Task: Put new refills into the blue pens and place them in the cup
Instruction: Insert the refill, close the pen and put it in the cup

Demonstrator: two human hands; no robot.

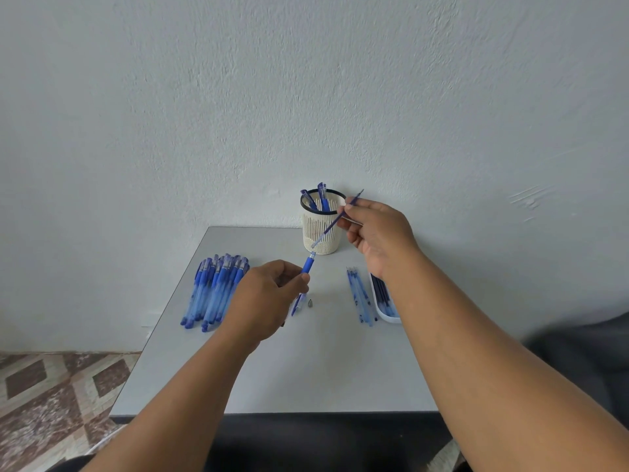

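Left hand grip curled round a blue pen barrel, held above the bench. Right hand grip pinches a refill, lower tip at the barrel mouth. Pen pile left, loose refills and tray right. Cup at the back holds pens.

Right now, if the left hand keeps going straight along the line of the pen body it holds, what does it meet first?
Most likely the refill pinched by the right hand; its lower tip sits just past the pen body held by the left hand. Behind it stands the cup; depth is uncertain.
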